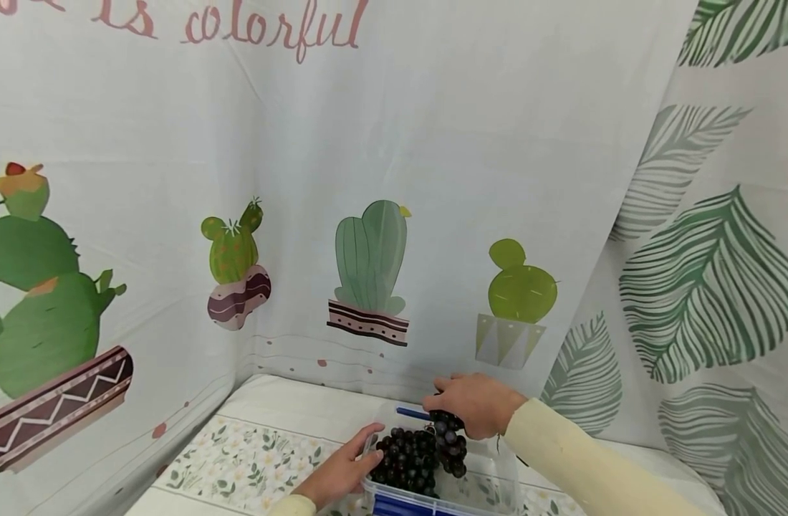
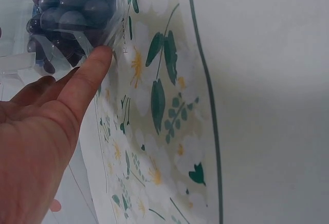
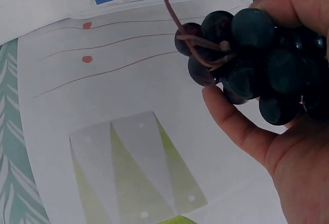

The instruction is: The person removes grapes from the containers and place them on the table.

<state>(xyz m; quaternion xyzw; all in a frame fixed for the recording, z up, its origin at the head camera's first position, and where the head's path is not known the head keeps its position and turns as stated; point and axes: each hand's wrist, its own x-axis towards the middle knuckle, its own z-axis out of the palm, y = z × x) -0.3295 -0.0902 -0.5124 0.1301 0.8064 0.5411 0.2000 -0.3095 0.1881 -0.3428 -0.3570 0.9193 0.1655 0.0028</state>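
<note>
Over on the left, the left hand point(image 1: 339, 469) rests straight fingers against the wall of the clear plastic tub with the blue rim point(image 1: 497, 480), steadying it on the flowered tablecloth point(image 1: 239, 451). More dark grapes point(image 1: 407, 459) fill it. To the right, the right hand point(image 1: 474, 403) curls around a bunch of dark purple grapes point(image 3: 257, 59) just above the tub; soft, easily bruised, it looks best carried by its stem.
</note>
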